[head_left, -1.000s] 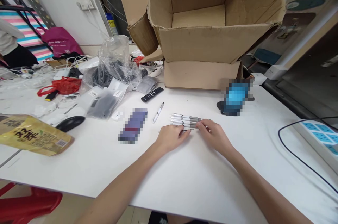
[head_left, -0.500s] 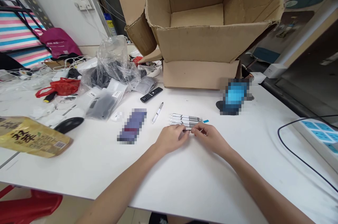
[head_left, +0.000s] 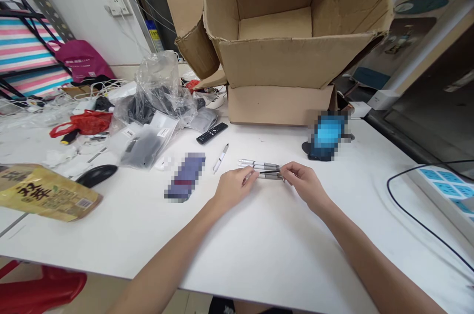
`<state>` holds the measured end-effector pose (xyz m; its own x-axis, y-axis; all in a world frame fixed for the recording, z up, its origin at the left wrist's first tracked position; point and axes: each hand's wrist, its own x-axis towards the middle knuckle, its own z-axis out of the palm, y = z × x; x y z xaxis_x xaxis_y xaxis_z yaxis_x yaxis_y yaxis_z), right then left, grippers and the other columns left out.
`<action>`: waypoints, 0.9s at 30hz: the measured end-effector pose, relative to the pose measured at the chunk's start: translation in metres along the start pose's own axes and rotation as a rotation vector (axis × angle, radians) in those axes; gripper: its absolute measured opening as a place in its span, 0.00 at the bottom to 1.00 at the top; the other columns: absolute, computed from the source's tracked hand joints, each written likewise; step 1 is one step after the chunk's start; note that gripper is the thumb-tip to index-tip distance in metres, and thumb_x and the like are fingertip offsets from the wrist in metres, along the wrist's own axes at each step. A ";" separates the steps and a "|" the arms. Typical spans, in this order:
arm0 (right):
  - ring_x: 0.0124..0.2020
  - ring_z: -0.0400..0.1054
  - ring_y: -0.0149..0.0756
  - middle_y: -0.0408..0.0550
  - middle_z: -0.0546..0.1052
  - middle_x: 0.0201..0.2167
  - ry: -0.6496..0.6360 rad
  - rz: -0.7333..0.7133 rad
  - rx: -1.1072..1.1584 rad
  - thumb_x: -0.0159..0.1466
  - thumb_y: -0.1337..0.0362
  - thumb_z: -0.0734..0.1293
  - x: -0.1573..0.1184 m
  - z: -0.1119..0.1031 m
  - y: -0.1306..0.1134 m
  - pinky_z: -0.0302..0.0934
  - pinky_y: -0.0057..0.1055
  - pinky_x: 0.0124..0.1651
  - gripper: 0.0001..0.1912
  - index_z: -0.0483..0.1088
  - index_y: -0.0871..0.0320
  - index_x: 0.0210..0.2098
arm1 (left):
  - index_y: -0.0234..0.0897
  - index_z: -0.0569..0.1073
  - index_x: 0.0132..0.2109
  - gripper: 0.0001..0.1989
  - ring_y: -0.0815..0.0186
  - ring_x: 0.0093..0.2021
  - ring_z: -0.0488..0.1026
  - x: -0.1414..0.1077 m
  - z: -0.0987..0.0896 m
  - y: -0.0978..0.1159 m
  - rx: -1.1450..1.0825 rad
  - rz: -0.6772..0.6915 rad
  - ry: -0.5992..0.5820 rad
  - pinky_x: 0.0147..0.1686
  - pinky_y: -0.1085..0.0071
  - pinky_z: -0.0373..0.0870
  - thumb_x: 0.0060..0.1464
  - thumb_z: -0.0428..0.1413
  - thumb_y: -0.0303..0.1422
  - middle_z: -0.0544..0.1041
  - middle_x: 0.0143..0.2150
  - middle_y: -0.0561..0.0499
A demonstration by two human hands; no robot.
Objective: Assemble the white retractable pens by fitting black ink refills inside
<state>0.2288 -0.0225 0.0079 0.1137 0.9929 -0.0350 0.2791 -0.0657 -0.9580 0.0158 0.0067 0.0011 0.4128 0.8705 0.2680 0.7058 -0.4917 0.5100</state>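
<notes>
Several white pens with grey grips lie side by side on the white table. A thin black stick, perhaps a pen refill, stretches over the nearest pens between my hands. My left hand pinches its left end, fingers curled. At its other end, the closed fingertips of my right hand grip it near the pens' tips. Part of the pen row is hidden by my left fingers. Another white pen lies apart, to the left.
Behind the pens stands a large open cardboard box. Left are a remote control, a blurred purple item, plastic bags and a yellow pouch. A blurred phone-like screen and a power strip sit right.
My right hand has moved right and slightly up, away from my left. My left hand has shifted a little left. More of the black stick shows between them.
</notes>
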 end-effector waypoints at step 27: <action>0.25 0.58 0.31 0.43 0.68 0.23 -0.099 -0.040 -0.035 0.62 0.44 0.62 -0.008 0.005 -0.003 0.52 0.28 0.27 0.24 0.70 0.58 0.25 | 0.39 0.52 0.21 0.22 0.71 0.21 0.54 0.003 -0.004 0.002 -0.271 -0.226 0.085 0.24 0.71 0.48 0.62 0.41 0.42 0.53 0.17 0.58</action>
<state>0.2218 -0.0298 0.0096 0.0077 0.9996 -0.0264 0.3149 -0.0274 -0.9487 0.0161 0.0083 0.0066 0.2061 0.9610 0.1846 0.5910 -0.2726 0.7592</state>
